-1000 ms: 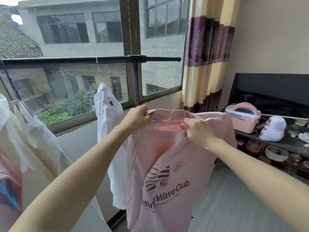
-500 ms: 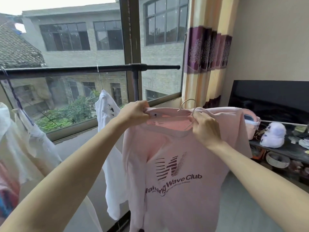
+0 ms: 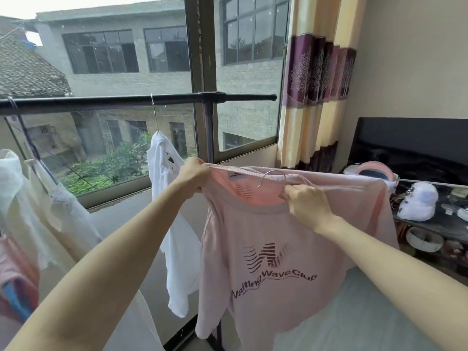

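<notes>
One white shirt (image 3: 177, 236) of thin smooth cloth hangs left of the fingers, by one wire hook, from one black rail (image 3: 101, 102), a round bar above both hands. The left hand (image 3: 193, 177) has its fingers clenched on the ribbed collar edge of the one pink T-shirt (image 3: 273, 262). This soft knit with a dark striped print hangs between and below the two hands, under the rail and not on it. One thin wire hanger (image 3: 272, 171) curves out of the neck opening, just left of the right-hand fingers. The right hand (image 3: 307, 209) pinches the collar fabric by the hanger's neck. Since half a second ago the hook has dipped toward the collar, and the shirt's right shoulder has spread flatter.
</notes>
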Demonstrator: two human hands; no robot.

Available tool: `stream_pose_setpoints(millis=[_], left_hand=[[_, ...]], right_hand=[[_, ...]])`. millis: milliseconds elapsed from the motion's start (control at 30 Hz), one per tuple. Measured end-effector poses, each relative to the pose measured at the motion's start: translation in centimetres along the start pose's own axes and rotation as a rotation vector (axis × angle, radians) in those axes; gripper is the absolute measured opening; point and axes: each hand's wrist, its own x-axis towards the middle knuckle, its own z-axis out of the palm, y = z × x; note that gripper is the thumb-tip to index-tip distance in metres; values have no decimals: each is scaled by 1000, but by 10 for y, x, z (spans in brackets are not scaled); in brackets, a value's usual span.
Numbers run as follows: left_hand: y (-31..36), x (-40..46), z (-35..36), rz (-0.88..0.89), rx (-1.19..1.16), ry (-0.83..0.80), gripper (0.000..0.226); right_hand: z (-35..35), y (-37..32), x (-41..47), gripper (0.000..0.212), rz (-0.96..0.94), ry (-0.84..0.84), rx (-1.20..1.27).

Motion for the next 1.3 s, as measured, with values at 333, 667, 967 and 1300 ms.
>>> stream_pose_setpoints(millis=[333, 667, 967, 1300], left_hand=[[-3, -13, 22, 295, 750, -67, 44], [7, -16, 26, 240, 341, -287, 25], [-45, -42, 34, 313, 335, -440, 31], [-92, -69, 85, 386, 374, -53, 34]], right_hand=[[-23, 21, -5, 28, 426, 61, 318], [-13, 7, -4, 28, 442, -95, 349], [0, 18, -21, 30, 720, 82, 423], [6, 7, -46, 31, 715, 98, 376]])
